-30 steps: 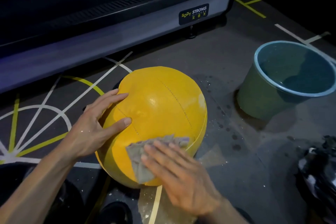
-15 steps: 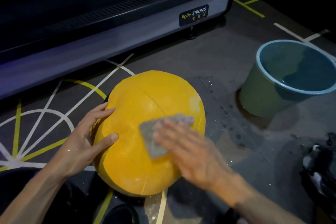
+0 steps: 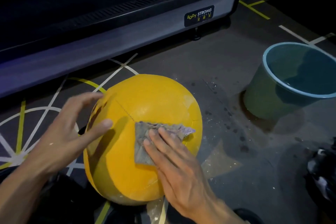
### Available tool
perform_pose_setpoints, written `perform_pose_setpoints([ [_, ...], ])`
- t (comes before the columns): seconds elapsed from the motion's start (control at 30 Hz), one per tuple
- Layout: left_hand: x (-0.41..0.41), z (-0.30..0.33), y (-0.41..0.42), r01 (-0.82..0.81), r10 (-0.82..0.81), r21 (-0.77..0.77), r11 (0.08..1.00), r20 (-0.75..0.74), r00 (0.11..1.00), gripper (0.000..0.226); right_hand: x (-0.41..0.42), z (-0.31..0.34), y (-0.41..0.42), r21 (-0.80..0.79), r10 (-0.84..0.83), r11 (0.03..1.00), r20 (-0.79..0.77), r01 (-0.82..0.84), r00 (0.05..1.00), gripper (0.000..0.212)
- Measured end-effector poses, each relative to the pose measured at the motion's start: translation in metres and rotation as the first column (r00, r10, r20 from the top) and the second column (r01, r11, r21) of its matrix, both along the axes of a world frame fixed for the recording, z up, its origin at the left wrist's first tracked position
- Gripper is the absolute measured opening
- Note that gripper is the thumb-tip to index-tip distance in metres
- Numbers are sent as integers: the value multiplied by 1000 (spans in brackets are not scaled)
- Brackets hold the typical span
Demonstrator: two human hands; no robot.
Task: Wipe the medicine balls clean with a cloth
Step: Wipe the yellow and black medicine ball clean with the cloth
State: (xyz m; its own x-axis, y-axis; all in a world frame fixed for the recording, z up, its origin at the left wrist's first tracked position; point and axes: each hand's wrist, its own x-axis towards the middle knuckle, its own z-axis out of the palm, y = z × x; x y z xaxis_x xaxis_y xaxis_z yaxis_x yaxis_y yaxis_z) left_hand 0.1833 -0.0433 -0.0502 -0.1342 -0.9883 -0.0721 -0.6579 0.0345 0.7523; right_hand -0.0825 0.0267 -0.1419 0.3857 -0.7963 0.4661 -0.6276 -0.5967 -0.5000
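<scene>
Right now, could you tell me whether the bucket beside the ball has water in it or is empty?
It has water in it. Inside the bucket a dark water surface shows low down, with a bright waterline against the wall.

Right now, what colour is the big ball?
Yellow. The ball shows best in the head view, the only one here.

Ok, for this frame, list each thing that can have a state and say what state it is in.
yellow medicine ball: on the floor, pale smudges near its right side and base
cloth: crumpled, pressed flat against the ball
right hand: fingers straight, pressing the cloth
left hand: fingers spread, at the ball's left side, blurred
bucket: upright, holding water
floor: spotted with drips and pale specks
</scene>
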Motion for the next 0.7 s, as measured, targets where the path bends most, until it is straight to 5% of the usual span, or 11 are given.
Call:
perform_pose_setpoints([
  [0.13,-36,4,-18,148,-128,-64,987,249,960,84,6,-5,18,-90,114,988,-146,-128,983,47],
  [0.3,-31,2,-18,172,-168,1,985,229,959,78,-14,-11,13,-135,143,976,-183,-169,973,47],
  [0.4,-34,4,-21,171,-174,32,985,228,958,77,-34,-12,-12,-59,76,995,-65,-80,995,51],
  [0.47,-35,4,-22,172,-180,53,984,225,958,79,-46,-11,-35,93,-61,995,145,48,988,48],
  [0.6,-38,4,-18,206,-218,77,976,211,953,74,-49,6,-64,456,-417,863,395,219,819,45],
  [0.7,-42,5,-18,234,-247,89,968,191,950,67,-17,18,-37,300,-255,944,392,139,884,44],
])
